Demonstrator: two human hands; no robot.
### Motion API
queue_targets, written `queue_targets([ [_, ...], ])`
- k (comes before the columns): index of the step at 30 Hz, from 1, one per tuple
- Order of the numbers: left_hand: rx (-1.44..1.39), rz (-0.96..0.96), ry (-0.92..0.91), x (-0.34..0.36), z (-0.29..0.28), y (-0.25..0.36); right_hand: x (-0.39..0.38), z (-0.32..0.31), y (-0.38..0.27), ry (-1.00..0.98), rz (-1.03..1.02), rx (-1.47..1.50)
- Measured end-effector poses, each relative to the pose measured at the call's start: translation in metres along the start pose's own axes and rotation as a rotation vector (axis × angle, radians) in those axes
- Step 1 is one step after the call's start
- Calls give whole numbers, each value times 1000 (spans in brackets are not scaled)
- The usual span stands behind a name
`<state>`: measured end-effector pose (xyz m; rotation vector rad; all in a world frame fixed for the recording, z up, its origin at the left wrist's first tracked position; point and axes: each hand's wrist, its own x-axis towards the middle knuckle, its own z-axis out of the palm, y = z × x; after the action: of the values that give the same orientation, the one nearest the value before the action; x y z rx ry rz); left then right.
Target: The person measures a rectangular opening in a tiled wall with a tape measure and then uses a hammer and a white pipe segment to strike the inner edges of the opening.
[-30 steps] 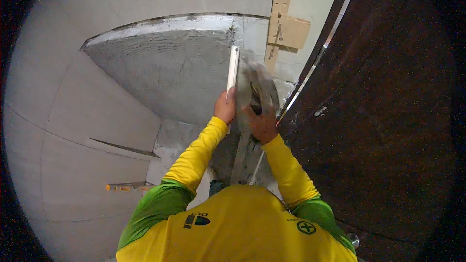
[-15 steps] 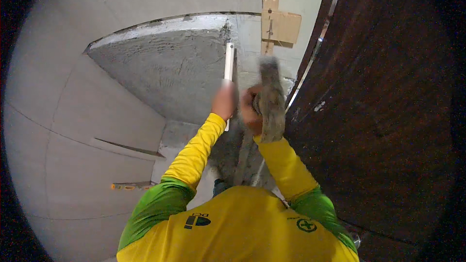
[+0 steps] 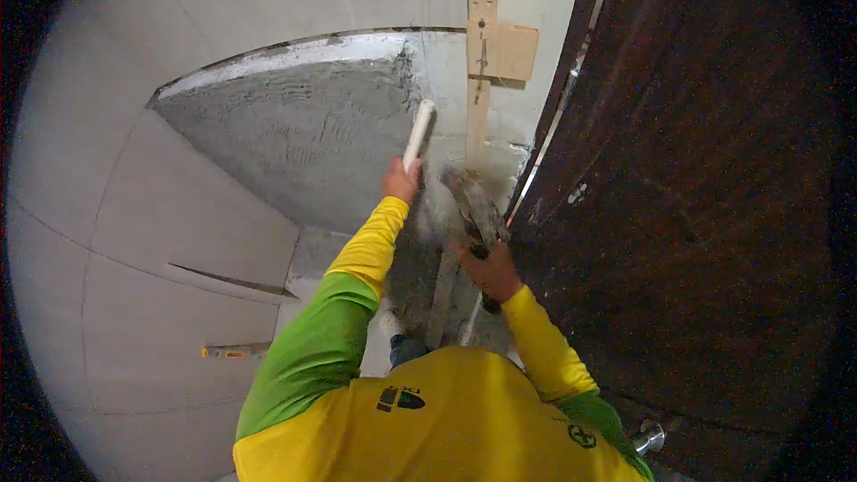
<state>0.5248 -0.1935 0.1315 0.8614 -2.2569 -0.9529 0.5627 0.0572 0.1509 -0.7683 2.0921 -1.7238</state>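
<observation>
My left hand (image 3: 400,181) is closed round the lower part of a white straightedge bar (image 3: 419,134). The bar slants up and to the right, its far end close to the corner of the rough grey mortar patch (image 3: 286,129). To the right, my right hand (image 3: 495,270) grips a plastering trowel (image 3: 482,207), its long flat blade coated in grey mortar. The trowel tilts up to the left and is partly blurred, so its handle is mostly hidden. A small gap separates the trowel from the bar.
A wooden batten (image 3: 480,116) with a nailed cross-block (image 3: 516,52) runs down beyond my hands. The large dark panel (image 3: 687,196) bounds the right side. Grey tiles (image 3: 178,241) lie left, with a yellow-ended spirit level (image 3: 234,351). My foot (image 3: 393,323) shows below.
The bar has turned from near upright to a rightward slant. My right hand has moved lower and to the right, and the trowel has swung from upright to tilted left.
</observation>
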Motion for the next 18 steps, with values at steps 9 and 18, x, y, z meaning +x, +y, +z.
queue_targets([
  [9,-1314,-636,-554,-92,-4,85,-36,-11,25,79,-123,-225],
  [18,-249,46,-88,-72,-40,25,-19,-5,21,223,-689,-721],
])
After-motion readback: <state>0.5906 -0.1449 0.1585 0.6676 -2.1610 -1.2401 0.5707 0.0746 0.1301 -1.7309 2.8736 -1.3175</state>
